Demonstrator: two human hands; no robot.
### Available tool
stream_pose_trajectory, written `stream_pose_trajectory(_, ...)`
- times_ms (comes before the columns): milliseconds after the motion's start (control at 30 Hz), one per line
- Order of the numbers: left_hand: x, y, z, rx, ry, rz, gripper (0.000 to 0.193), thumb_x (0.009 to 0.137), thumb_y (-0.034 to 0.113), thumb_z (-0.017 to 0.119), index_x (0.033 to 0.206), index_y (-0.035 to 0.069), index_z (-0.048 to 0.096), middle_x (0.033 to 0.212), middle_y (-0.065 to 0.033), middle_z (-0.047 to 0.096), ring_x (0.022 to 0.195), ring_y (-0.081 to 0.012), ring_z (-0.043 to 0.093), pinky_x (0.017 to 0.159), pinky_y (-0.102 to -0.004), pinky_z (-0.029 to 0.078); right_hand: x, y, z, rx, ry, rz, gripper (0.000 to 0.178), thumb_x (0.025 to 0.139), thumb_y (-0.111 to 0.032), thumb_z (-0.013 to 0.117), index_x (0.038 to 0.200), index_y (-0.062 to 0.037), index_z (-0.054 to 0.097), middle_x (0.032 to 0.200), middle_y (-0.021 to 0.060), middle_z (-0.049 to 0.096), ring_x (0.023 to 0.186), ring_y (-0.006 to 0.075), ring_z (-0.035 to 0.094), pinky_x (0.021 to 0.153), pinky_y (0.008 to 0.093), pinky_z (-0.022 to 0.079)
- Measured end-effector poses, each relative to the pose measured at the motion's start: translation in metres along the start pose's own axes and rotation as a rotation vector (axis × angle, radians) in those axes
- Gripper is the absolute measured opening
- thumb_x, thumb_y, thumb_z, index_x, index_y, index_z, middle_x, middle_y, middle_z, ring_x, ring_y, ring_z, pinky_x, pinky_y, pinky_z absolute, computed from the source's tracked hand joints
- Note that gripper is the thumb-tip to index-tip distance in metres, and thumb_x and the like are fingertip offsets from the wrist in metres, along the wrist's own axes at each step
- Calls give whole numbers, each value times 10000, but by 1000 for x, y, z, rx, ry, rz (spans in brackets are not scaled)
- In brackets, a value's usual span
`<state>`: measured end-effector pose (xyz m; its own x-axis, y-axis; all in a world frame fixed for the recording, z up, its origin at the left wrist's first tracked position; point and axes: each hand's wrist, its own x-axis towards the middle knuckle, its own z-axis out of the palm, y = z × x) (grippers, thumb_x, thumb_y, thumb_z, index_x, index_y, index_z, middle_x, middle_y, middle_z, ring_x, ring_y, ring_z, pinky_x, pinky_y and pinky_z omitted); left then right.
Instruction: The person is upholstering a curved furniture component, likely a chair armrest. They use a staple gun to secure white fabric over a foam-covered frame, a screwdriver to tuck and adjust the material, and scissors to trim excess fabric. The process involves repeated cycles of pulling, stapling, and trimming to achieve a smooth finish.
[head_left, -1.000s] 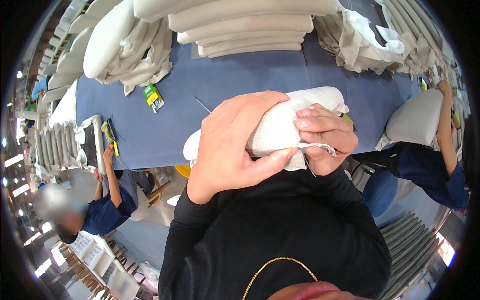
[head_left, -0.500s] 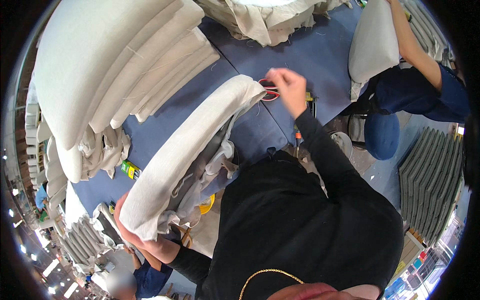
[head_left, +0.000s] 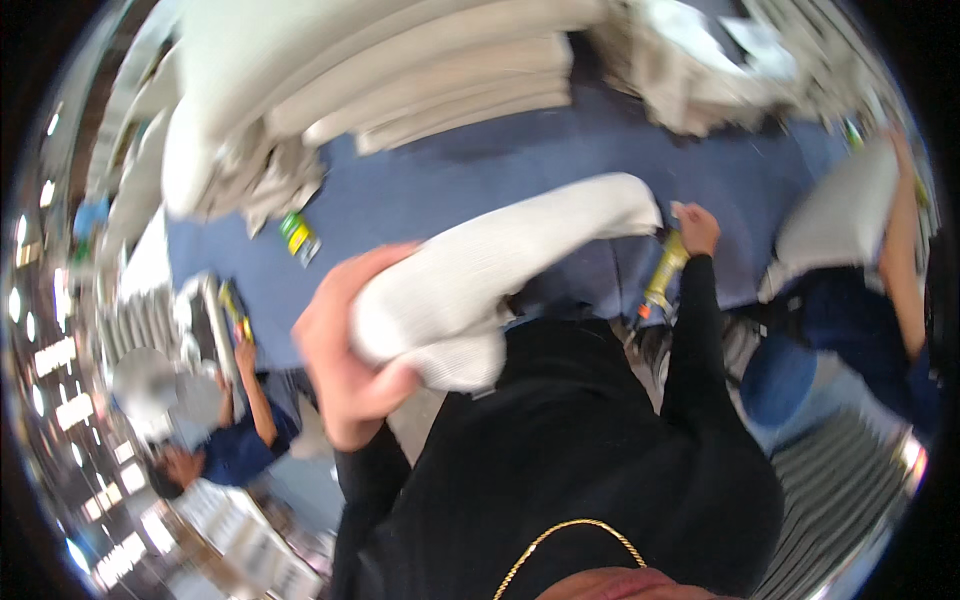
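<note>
A padded, cream fabric-covered cushion or chair back (head_left: 530, 235) is held slanting in front of my body. My left hand (head_left: 345, 345) is closed around its lower left end, thumb on the near side. The cushion's right end curves down beside my right hand (head_left: 698, 230), which is apart from it. The right hand's fingers are curled together; anything in them is too small or blurred to make out. Just below that hand lies a yellow tool (head_left: 665, 265) with an orange tip, at the table's near edge.
Stacked cream cushions (head_left: 430, 80) fill the back left of the blue table (head_left: 440, 185). A green and yellow packet (head_left: 298, 238) lies there. Gathered fabric (head_left: 690, 75) is at the back right. Co-workers are on both sides; a blue stool (head_left: 778, 378) stands at right.
My left hand has raised and swung the cushion toward the right, leaving it more level. My right hand has moved right and down. The red-handled scissors no longer show.
</note>
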<state>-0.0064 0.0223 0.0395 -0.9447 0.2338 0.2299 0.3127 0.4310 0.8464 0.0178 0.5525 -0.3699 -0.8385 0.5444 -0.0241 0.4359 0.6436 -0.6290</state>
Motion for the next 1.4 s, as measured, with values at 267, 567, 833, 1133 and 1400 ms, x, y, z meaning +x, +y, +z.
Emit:
stream_pose_trajectory(267,14,46,57,146,-156,356,621,737,348,875,1255,54,700,1180,-150,771,1014,-355,750,908,-453,575,-56,-226,-120,1346,30,88,221,1088,-197,665,1166,7,701,930,27,641,820,101,553,713,250,421)
stream_pose_trajectory(567,1,50,65,115,-155,445,575,717,319,881,1206,76,700,1101,-124,778,960,-330,754,866,-446,570,-188,-380,-232,1000,-338,-341,261,1012,-160,694,827,9,621,781,48,616,692,122,525,632,287,395)
stream_pose_trajectory(833,-16,42,47,123,-177,460,583,708,308,892,1205,78,692,1076,-104,774,921,-303,738,898,-441,511,-219,-406,-223,929,-472,-281,198,1010,-66,716,844,29,666,798,17,639,709,62,551,613,258,397)
stream_pose_trajectory(1133,-20,38,30,136,-200,486,597,692,299,898,1209,85,690,1108,-75,769,934,-279,736,918,-439,490,-225,-414,-203,923,-417,-402,299,937,-71,743,745,-29,517,729,-12,539,662,72,440,585,282,331)
stream_pose_trajectory(1400,-23,31,28,79,-191,470,642,659,296,917,1212,67,683,1110,-94,765,945,-306,739,847,-449,531,-228,-417,-199,810,-357,-432,350,861,-99,771,718,-44,457,690,-6,490,636,81,404,557,284,295)
